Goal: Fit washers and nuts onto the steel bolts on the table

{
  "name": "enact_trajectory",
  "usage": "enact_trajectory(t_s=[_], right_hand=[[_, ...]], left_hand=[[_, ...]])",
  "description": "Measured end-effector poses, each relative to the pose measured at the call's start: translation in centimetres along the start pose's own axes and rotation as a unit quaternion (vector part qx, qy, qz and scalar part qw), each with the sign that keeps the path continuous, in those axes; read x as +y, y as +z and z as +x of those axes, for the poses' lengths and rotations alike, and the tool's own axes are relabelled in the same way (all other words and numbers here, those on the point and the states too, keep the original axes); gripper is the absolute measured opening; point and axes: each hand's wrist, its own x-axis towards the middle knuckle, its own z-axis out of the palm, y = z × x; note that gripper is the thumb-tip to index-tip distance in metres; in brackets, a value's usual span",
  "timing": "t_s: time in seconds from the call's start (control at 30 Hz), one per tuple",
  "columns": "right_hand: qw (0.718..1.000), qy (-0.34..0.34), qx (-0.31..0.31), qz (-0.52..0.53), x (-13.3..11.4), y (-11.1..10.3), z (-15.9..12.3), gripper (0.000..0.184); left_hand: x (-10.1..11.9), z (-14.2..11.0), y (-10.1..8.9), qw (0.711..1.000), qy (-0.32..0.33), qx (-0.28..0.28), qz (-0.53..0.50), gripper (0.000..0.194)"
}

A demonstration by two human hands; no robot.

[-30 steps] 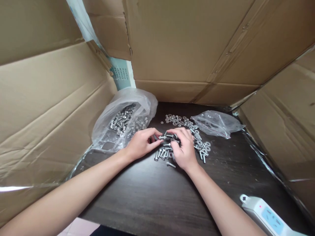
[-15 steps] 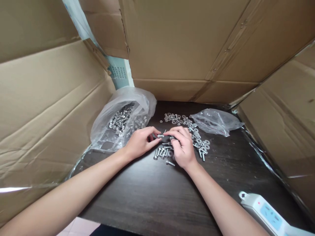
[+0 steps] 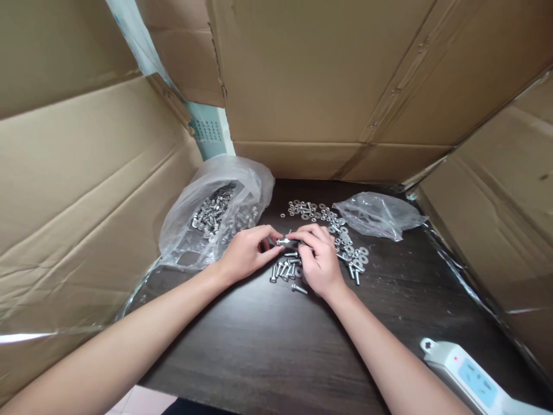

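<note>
While the left hand [image 3: 249, 248] pinches a slim, shiny silver metal bolt [image 3: 283, 242], the right hand [image 3: 320, 255] curls beside it, its grip unclear.

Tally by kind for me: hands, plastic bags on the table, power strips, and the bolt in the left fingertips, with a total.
Left hand and right hand: 2
Plastic bags: 2
Power strip: 1
Held bolt: 1
Total: 6

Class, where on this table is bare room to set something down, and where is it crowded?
Bare: the near table between the forearms, and the stretch between washers, right forearm and power strip. Crowded: around left hand and right hand, with loose bolts, and at the far-left bag.
</note>
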Motion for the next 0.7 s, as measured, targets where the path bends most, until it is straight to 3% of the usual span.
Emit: enact_trajectory(t_s=[0.7], right_hand=[[1.0,0.026,-0.009,-0.009,-0.17,0.36,0.11,0.022]], left_hand=[[-0.11,0.08,0.1,1.0,0.001,-0.001,0.001,0.014]])
